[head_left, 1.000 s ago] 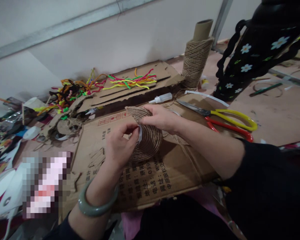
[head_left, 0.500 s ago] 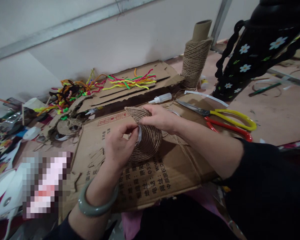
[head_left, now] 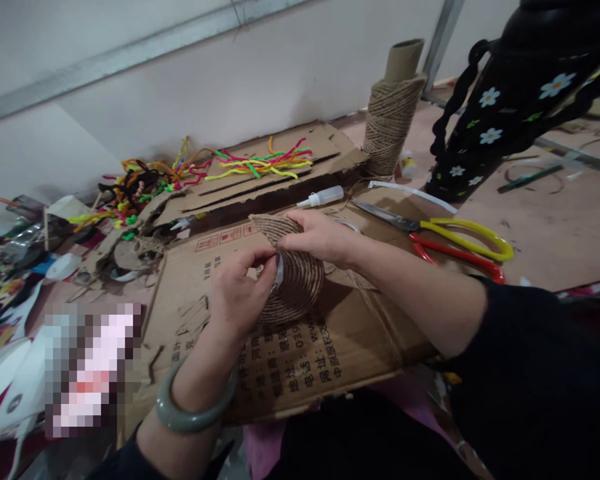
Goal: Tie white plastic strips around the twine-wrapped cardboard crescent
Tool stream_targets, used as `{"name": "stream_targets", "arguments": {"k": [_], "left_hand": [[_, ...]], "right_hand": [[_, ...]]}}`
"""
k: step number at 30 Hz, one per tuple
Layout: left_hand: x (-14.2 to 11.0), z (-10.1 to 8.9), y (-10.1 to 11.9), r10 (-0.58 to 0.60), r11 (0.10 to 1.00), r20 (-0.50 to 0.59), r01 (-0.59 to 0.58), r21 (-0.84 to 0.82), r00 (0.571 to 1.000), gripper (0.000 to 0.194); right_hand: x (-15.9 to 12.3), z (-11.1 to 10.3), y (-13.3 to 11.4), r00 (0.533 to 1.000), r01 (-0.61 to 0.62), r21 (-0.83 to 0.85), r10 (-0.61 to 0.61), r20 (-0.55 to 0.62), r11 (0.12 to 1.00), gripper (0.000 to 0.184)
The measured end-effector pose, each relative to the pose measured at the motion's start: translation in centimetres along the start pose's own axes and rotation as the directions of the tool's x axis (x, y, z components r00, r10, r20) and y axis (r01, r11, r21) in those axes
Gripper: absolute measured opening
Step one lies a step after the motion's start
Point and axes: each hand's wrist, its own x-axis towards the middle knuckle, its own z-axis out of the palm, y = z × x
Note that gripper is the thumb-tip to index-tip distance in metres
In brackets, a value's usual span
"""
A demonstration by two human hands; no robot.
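A coiled jute twine piece [head_left: 300, 290], its rows curving side by side to a pointed upper end, is held between my hands above the cardboard. My right hand [head_left: 323, 235] grips its upper part, thumb on the near face and fingers over the far edge. At its left side, my left hand [head_left: 243, 283] is closed in a pinch, thumb and index finger at a small white strip [head_left: 280, 270] on the twine. The fingertips partly hide the strip. A jade-coloured bangle [head_left: 195, 407] circles my left wrist.
Flattened cardboard [head_left: 190, 273] lies beneath my hands. Scissors [head_left: 430, 237] with yellow and red handles rest at right. Behind are a glue bottle [head_left: 325, 195], a twine spool [head_left: 393, 120] and colourful pipe cleaners [head_left: 265, 163]. A black flowered bottle [head_left: 500, 113] stands at far right.
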Motion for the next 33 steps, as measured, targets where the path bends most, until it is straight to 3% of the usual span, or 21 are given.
{"name": "stream_targets", "arguments": {"k": [33], "left_hand": [[0.07, -0.01, 0.06, -0.043, 0.999, -0.015, 0.044, 0.000, 0.999, 0.011]], "right_hand": [[-0.05, -0.04, -0.08, 1.000, 0.012, -0.009, -0.012, -0.022, 1.000, 0.014]]}}
